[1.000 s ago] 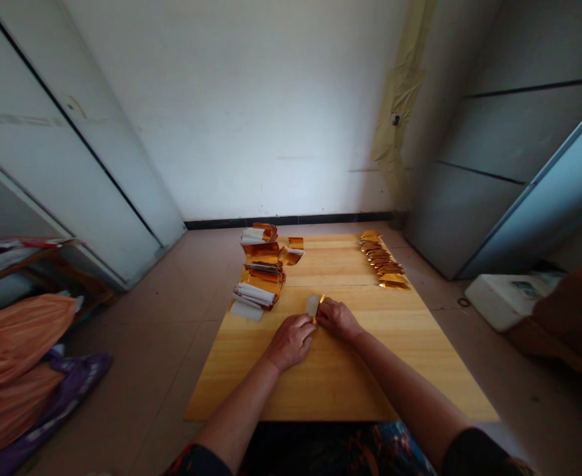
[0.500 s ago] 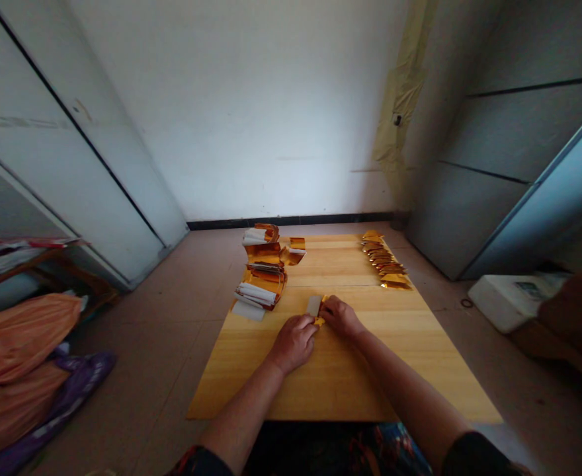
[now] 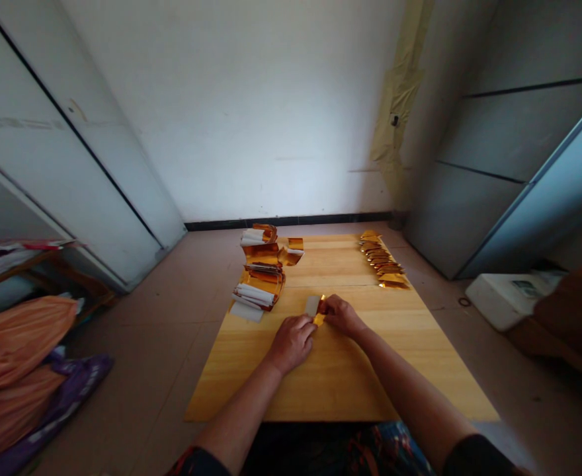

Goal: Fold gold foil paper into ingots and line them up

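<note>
A small sheet of gold foil paper (image 3: pixel 313 305), its pale backing partly showing, lies on the wooden table between my hands. My left hand (image 3: pixel 293 339) has its fingers closed on the near left edge of the sheet. On the right side, my right hand (image 3: pixel 341 314) pinches the folded gold part. Fingers cover some of the folds. To the upper left are uneven stacks of gold paper (image 3: pixel 264 277), some with white backs up. A row of folded gold paper pieces (image 3: pixel 383 261) lies overlapped at the table's far right.
The wooden table (image 3: pixel 340 383) reaches close to my lap. Beyond it stands a white wall with a black skirting. A white box (image 3: pixel 499 301) sits on the floor to the right, and orange and purple bags (image 3: pixel 28 363) are at the left.
My right fingers have shifted slightly on the sheet, and more of its gold fold shows between the hands. The view has moved slightly; the stacks and folded row stay in place.
</note>
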A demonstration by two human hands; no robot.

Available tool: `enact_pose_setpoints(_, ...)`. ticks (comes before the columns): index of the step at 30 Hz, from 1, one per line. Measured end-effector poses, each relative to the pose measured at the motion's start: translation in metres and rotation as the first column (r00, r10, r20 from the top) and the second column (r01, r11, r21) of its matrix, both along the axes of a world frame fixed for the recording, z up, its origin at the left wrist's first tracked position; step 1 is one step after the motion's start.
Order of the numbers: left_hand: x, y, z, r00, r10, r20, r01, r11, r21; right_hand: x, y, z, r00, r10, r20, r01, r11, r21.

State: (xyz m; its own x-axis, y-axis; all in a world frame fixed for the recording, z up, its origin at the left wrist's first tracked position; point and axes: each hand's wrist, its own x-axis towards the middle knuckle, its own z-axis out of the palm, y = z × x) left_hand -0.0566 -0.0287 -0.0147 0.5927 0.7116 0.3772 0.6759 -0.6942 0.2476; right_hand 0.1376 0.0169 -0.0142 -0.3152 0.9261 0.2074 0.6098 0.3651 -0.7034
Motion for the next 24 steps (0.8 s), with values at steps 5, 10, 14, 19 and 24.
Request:
enact_pose_setpoints(5,0.003,0.005,-0.001,1.0,0.027,-0.007,-0.027,1.0,-0.009,-0.001,-0.001,-0.003,0.998,0.057,0.025,-0.059,0.997,0.059)
enact_pose_setpoints(10,0.005,0.009,-0.002,1.0,0.019,0.01,-0.019,1.0,0.006,-0.006,-0.011,-0.004,0.974,0.085,0.209,-0.125,0.975,0.185)
enact_pose_setpoints(14,0.007,0.01,-0.001,0.999,0.014,0.031,-0.014,1.0,-0.011,-0.004,-0.019,-0.004,0.958,0.031,0.283,-0.104,0.964,0.246)
enact_pose_setpoints(19,0.008,0.016,-0.003,0.999,-0.017,0.034,0.016,1.0,0.021,0.0,-0.019,-0.008,0.969,0.05,0.243,-0.108,0.967,0.229)
enact_pose_setpoints(24,0.008,0.02,-0.006,0.999,-0.036,-0.01,0.037,0.994,0.101,0.001,-0.017,-0.008,0.972,0.058,0.23,-0.11,0.968,0.224)
